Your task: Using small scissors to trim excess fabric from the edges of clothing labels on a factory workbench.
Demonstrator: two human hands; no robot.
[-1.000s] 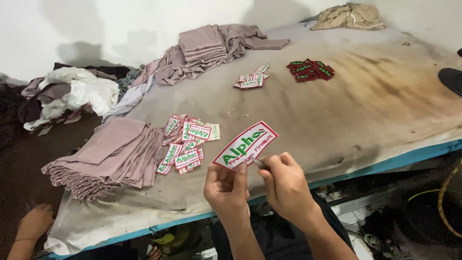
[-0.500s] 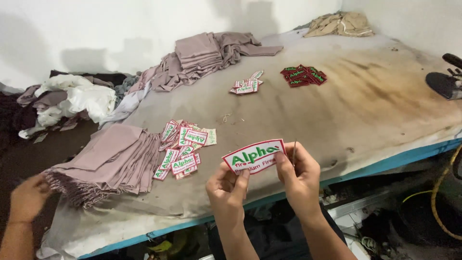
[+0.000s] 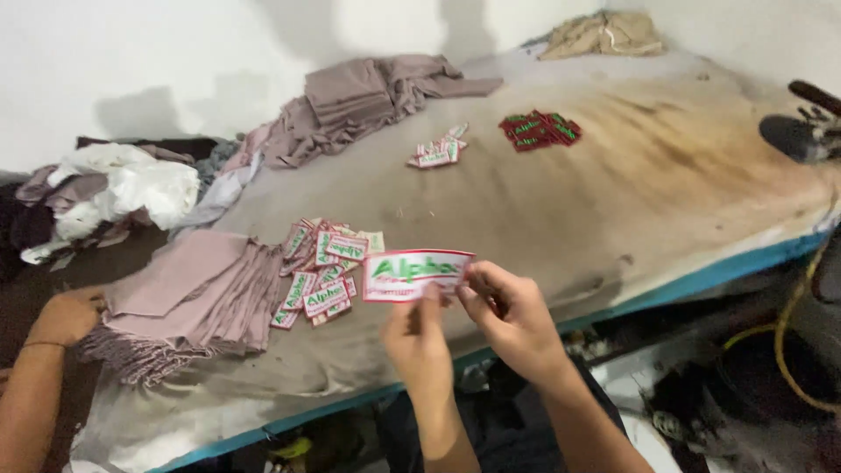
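Both of my hands hold one white patch [image 3: 412, 274] with a red border and green lettering above the front edge of the table. My left hand [image 3: 419, 337] pinches its lower edge from below. My right hand [image 3: 508, 317] grips its right end. Just left of the patch lies a loose pile of similar patches [image 3: 322, 267] on the stained padded table [image 3: 613, 201], beside a stack of folded mauve cloth [image 3: 188, 293].
Another person's hand [image 3: 66, 315] rests on the mauve stack at the far left. Further back lie a small pile of white patches [image 3: 438, 151], dark red patches [image 3: 539, 130], more mauve garments [image 3: 368, 101], a beige bundle [image 3: 604, 33] and white cloth [image 3: 131, 188]. A dark tool [image 3: 802, 131] sits at the right edge.
The patch in my hands has swung from tilted to nearly level. The other person's hand at the left has come up onto the mauve stack.
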